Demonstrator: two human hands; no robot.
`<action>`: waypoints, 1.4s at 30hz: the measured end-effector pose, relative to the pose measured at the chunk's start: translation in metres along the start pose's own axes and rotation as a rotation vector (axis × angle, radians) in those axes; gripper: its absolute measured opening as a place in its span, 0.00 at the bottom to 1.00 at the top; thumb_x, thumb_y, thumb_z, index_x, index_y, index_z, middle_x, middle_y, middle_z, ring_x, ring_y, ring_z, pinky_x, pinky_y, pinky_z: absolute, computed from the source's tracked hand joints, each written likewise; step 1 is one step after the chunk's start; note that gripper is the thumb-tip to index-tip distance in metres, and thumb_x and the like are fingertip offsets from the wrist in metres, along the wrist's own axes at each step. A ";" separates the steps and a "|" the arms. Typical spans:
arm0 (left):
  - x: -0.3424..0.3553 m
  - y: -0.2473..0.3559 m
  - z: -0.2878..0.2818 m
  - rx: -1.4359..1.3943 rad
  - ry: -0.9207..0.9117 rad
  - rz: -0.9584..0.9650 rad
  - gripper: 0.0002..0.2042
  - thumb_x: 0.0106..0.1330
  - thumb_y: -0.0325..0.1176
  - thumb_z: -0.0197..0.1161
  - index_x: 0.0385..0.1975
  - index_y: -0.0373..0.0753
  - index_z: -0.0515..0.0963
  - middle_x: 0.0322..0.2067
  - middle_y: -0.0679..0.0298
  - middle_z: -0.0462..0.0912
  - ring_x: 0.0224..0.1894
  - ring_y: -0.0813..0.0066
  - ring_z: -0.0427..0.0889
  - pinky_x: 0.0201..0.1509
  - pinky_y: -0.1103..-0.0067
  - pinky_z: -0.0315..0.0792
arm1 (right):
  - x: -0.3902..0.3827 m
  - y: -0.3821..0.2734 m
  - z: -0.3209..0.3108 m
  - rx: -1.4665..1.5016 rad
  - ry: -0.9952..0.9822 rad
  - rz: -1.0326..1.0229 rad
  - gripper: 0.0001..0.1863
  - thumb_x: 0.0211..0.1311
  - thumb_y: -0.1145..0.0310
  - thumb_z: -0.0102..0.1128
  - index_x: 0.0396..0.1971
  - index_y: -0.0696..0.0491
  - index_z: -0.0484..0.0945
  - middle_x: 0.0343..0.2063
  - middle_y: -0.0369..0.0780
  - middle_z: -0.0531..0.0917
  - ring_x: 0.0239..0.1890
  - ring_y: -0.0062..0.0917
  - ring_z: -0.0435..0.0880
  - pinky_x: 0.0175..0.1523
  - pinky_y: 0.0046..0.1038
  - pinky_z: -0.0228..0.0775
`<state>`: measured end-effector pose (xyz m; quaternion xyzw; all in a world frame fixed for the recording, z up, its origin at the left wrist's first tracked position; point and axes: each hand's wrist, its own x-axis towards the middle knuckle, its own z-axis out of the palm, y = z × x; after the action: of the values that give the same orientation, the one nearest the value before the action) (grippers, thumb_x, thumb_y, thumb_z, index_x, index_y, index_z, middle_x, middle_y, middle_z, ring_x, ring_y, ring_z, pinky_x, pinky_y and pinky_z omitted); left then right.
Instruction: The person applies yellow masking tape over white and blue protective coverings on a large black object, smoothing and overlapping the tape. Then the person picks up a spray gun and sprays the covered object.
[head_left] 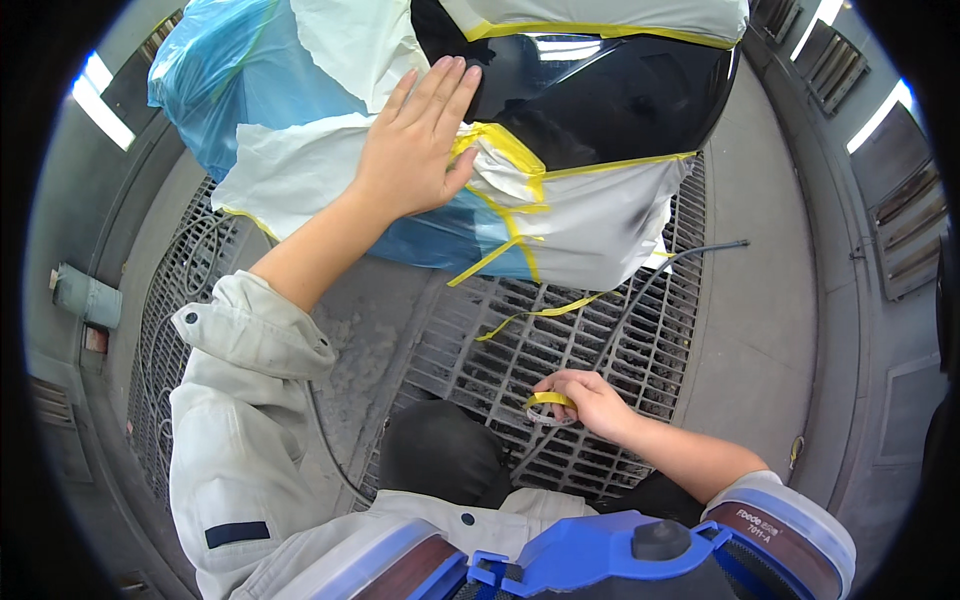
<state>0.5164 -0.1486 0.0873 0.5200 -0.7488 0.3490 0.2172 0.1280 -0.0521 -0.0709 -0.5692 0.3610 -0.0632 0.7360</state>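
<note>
With fingers stretched out, my left hand (420, 135) is held flat over the edge of white masking paper (300, 155), beside a glossy black panel (610, 95). Whether the palm presses on the paper cannot be seen. My right hand (592, 402) is lower down, away from the panel, its fingers closed round a roll of yellow masking tape (551, 399). Strips of yellow tape (620, 166) border the black panel and hold down white and blue covering. Near my left thumb, the taped paper is crumpled.
Blue plastic sheeting (240, 80) drapes the far left. Below lies a metal floor grating (560, 350), crossed by a dark hose (640, 300). A loose tape strip (545, 312) hangs over it. A grey bucket (88, 297) is by the left wall; a blue respirator (600, 550) fills the lower edge.
</note>
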 end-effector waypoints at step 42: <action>-0.191 0.130 -0.128 -1.115 -0.300 -1.047 0.04 0.76 0.25 0.70 0.43 0.33 0.82 0.41 0.60 0.86 0.38 0.71 0.86 0.41 0.75 0.81 | 0.049 -0.102 0.078 -0.541 0.096 -0.616 0.20 0.71 0.72 0.72 0.61 0.46 0.86 0.16 0.37 0.81 0.18 0.27 0.80 0.30 0.29 0.71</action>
<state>0.4603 0.0951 0.0026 0.6614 -0.4922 -0.3010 0.4793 0.2429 -0.0503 0.0035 -0.8199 0.2112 -0.2097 0.4890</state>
